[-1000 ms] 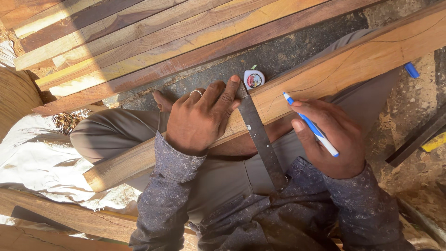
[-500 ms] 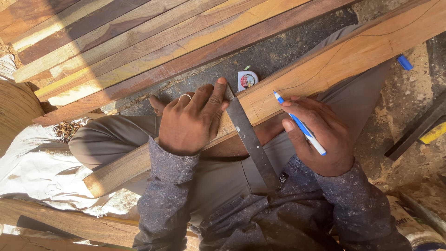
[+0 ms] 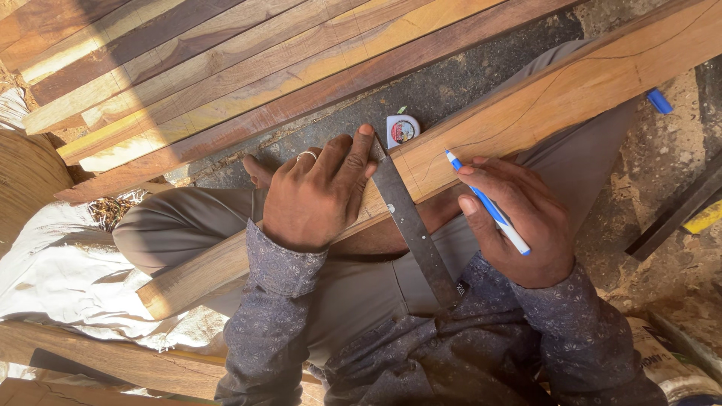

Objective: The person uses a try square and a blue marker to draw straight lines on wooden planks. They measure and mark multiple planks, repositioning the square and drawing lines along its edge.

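Biggest thing up top is the stack of wooden planks, lying slanted side by side across the upper left, mixed light and dark tones. Under that, 1 long wooden board runs diagonally across the person's lap, low at the left and rising to the upper right corner, with a faint curved line drawn along its face. White cloth is bunched at the lower left, next to the grey trousers.

The left hand is spread flat on the board with nothing gripped, just pressing down, a ring on 1 finger, and its fingertips sit against the top end of a dark metal square. That blade crosses the board and hangs down over the lap toward the shirt.

The right hand is clenched around a blue and white pen, tip touching the board just right of the square.

Small stuff: a white tape measure on the ground just behind the board's far edge, and a blue pen cap at the right.
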